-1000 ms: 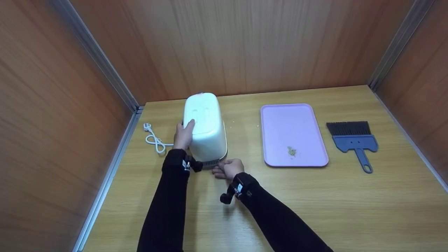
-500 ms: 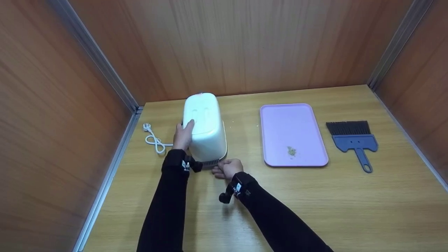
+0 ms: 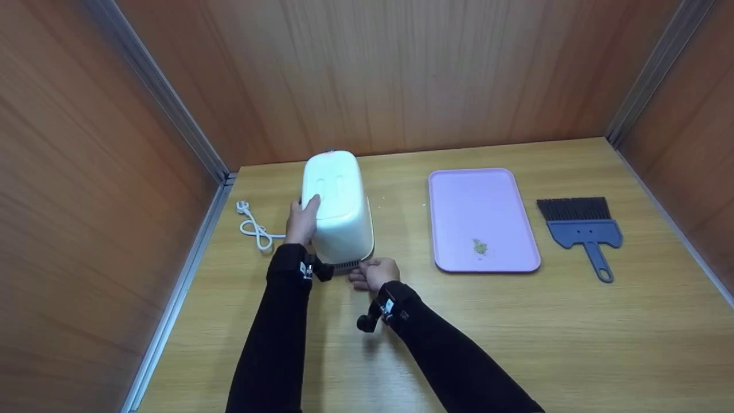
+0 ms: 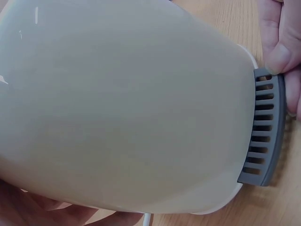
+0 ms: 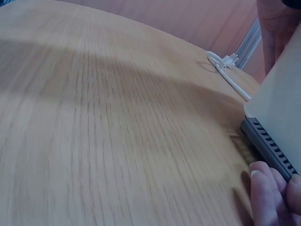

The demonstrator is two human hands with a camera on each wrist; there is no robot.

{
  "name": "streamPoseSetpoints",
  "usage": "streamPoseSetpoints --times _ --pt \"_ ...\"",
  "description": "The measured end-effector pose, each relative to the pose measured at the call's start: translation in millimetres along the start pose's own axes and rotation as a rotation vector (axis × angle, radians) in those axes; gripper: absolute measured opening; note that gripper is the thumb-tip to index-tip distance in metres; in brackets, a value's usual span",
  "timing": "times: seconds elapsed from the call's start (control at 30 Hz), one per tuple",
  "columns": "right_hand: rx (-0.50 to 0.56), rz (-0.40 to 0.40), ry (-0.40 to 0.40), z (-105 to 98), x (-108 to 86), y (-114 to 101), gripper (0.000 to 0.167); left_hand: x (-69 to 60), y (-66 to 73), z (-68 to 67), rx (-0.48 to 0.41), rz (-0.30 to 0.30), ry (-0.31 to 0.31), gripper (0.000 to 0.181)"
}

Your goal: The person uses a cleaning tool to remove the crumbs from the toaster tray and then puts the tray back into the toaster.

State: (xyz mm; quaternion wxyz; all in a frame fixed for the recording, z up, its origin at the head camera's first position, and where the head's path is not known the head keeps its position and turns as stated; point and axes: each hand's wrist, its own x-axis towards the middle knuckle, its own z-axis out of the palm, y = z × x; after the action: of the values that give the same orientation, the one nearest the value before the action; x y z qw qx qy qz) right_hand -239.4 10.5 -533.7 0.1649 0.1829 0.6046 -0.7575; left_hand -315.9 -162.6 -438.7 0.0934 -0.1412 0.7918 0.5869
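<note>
A white, rounded, box-shaped appliance (image 3: 335,195) stands on the table left of centre, its exact kind unclear. My left hand (image 3: 301,221) grips its left side, thumb over the top edge; some of the fingers are hidden behind it in the head view. From the near end of its base sticks out a grey slotted tray (image 4: 263,129). My right hand (image 3: 375,274) pinches one corner of this tray between thumb and fingers, close above the table. In the right wrist view, fingertips (image 5: 263,188) show under the tray's edge.
A knotted white cord with a plug (image 3: 256,228) lies left of the appliance. To the right lies a pink tray (image 3: 476,201) with a small heap of greenish crumbs (image 3: 480,246). Farther right is a blue hand brush (image 3: 586,232). Wood panels (image 3: 424,74) enclose the table.
</note>
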Motion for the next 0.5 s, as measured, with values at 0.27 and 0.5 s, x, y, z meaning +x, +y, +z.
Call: streamPoseSetpoints --times 0.27,0.5 --pt "0.061 0.004 -0.065 -6 0.6 -2 0.029 0.2 0.3 1.4 0.003 -0.016 -0.011 0.086" --pt "-0.349 -0.203 0.008 -16 11.7 -9 0.016 0.5 -0.7 -1.2 -0.007 -0.025 -0.014 0.087"
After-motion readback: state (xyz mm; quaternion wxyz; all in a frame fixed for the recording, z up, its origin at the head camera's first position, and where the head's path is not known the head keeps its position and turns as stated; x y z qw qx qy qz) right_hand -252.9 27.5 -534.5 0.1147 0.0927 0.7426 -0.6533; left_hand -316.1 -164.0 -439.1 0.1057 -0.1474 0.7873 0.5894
